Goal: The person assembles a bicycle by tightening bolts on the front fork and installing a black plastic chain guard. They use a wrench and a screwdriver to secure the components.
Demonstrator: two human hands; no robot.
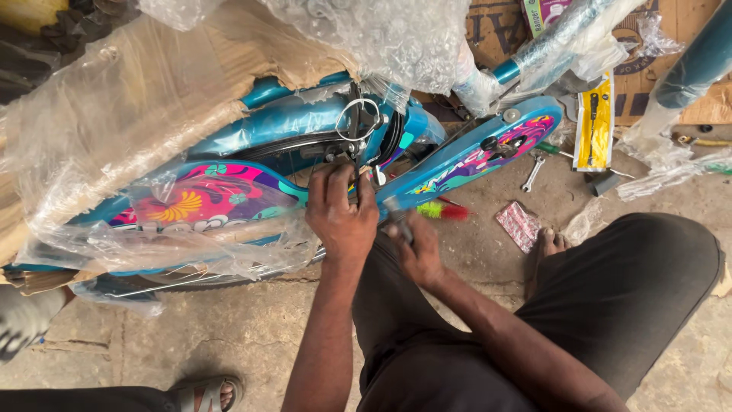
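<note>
L hand [341, 216] clenched, maybe on bike [305, 130]

Yellow tool packet [594, 122]; pink sachet [518, 225]

Soft, even daylight fills the scene; no single source shows, and shadows are faint, gathering only under the bicycle frame [305, 126] and beside the dark trousers [610, 305]; pale glare sits on the plastic wrap [114, 114] at left and on the bubble wrap [389, 38] at the far side; the middle is fairly sharp; the right hand [415, 248] is slightly motion-blurred; the near left corner is soft, and the edges bow a little.
</note>
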